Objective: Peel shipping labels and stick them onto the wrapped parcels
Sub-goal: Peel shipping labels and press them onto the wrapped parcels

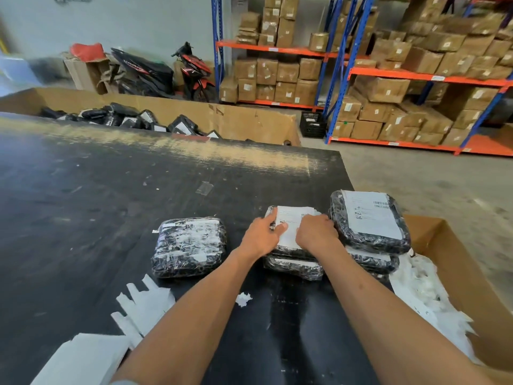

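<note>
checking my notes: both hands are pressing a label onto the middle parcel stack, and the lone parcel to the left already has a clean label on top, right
Not quite. The head view shows both hands, left hand and right hand, on the label of the middle parcel stack, but the lone parcel to the left has no clean label, only torn white scraps on its wrap.

Your two bare forearms reach forward from the bottom edge, converging toward the middle. Your left hand (262,236) lies palm down, fingers spread flat and thumb stretched out to the right — pressing down. Your right hand (316,232) sits just beside it, knuckles up, fingers bent at the tips — whether they pinch anything cannot be told. Thumb and right hand nearly touch.
</note>
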